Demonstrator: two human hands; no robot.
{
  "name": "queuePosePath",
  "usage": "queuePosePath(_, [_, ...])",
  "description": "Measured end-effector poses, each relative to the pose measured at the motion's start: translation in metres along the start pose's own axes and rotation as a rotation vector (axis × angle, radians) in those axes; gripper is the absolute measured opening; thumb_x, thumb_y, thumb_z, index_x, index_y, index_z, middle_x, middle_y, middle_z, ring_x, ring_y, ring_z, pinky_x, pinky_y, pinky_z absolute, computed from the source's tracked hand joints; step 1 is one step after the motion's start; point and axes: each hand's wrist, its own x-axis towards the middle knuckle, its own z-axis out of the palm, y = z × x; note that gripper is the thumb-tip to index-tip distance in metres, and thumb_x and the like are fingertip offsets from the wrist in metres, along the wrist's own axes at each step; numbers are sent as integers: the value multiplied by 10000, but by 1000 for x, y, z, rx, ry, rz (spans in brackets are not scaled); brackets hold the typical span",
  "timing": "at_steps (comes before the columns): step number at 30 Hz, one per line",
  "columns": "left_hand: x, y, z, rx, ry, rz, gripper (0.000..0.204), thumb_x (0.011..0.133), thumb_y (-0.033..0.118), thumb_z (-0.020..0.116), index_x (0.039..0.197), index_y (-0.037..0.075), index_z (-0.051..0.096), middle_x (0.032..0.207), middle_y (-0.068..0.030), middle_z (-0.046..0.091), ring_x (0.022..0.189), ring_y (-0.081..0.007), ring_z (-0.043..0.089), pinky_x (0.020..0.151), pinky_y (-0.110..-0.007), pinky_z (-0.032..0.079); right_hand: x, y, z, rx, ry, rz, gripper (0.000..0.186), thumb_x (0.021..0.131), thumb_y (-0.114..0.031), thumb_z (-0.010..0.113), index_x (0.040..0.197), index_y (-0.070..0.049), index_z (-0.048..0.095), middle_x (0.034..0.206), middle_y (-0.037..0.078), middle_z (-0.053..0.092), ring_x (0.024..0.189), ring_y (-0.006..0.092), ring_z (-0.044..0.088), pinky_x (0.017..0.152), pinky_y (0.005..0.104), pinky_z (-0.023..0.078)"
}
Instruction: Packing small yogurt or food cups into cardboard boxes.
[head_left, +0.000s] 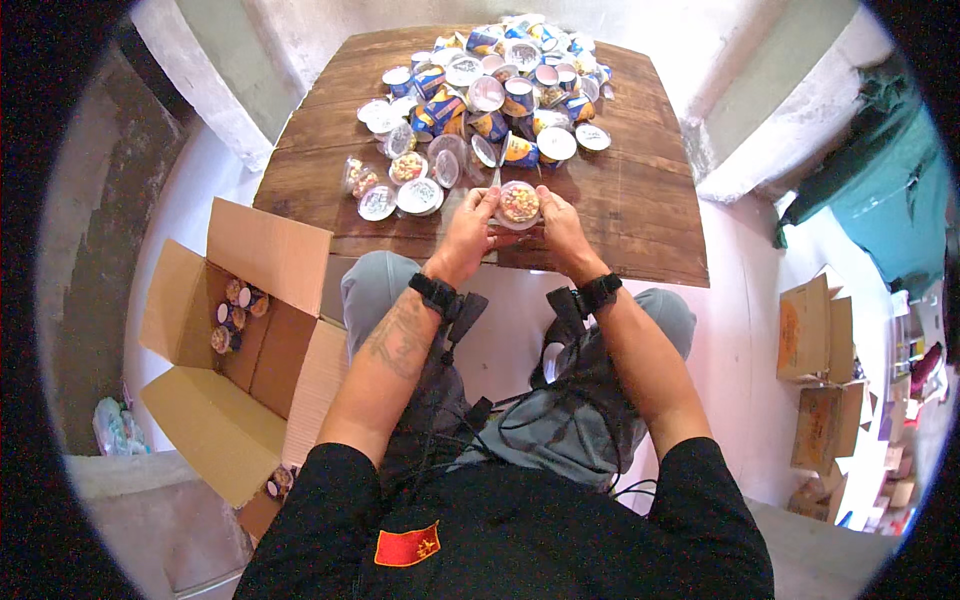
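Observation:
Over the near edge of the wooden table, I hold a small round tub between both hands. Yellow and reddish bits show through its clear top. My left hand grips its left side, and my right hand grips the right; both sets of fingers are closed on it, with some fingertips hidden beneath. Just beyond my hands lie a blue and yellow cup and a round white lid or cup top. Left of them are white discs and another tub of colourful bits.
A large heap of similar cups covers the table's far part. An open cardboard box with several cups inside stands at my left. More cardboard boxes and a green cloth are at the right.

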Motion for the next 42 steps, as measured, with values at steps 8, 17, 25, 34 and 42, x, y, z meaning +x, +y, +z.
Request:
queuePosePath(8, [-4, 6, -4, 75, -37, -149, 453, 958, 479, 514, 1150, 71, 559, 1007, -86, 655, 862, -193, 686, 722, -297, 555, -8, -21, -5, -78, 11, 131, 457, 997, -480, 464, 1115, -76, 642, 1025, 25, 666, 893, 138, 618, 747, 293, 506])
queuePosePath(17, [0, 3, -2, 10, 33, -91, 515, 948, 486, 529, 1146, 16, 599, 952, -88, 670, 825, -182, 686, 733, -281, 554, -19, -29, 6, -56, 17, 225, 556, 988, -544, 417, 1109, -51, 646, 987, 44, 677, 818, 142, 619, 676, 290, 496])
queuePosePath(25, [2, 3, -5, 7, 71, -173, 547, 904, 507, 583, 1109, 0, 612, 941, -101, 669, 818, -182, 680, 709, -291, 547, -11, -20, -3, -125, 17, 187, 599, 970, -576, 413, 1107, -39, 640, 975, 71, 672, 799, 166, 607, 678, 299, 490])
queuePosePath(34, [3, 2, -5, -25, 25, -57, 497, 895, 455, 620, 1071, -9, 614, 940, -101, 668, 812, -191, 675, 740, -306, 562, -14, -22, 0, -61, 15, 141, 543, 985, -546, 399, 1122, -77, 635, 1019, 66, 676, 866, 164, 599, 720, 312, 479])
queuePosePath(42, [2, 3, -7, -80, 42, -148, 532, 879, 485, 628, 1034, -24, 609, 910, -111, 657, 783, -210, 680, 727, -304, 565, -10, -19, -6, -53, -6, 135, 525, 984, -539, 418, 1097, -79, 646, 1005, 49, 676, 835, 153, 596, 701, 296, 472])
